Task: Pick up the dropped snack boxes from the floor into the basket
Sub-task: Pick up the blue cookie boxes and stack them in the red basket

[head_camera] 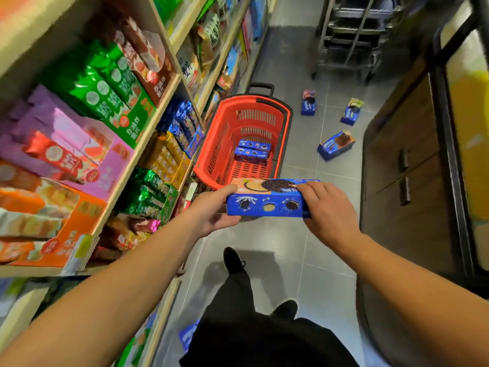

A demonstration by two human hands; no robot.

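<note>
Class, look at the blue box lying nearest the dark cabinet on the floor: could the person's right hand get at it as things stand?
Probably not yet. The right hand grips one end of the held box, and the floor box lies well beyond it, past the basket. Open floor lies between, though.

Bare forearms, black trousers (232,300), black shoes (232,260).

A box (267,198) sits between both hands, left hand (215,210) and right hand (326,209), just before the basket (211,154). Two boxes (252,152) lie in it. Shelves (148,133) stand left; three boxes (336,145) lie on the floor (291,247) to its right.
</note>
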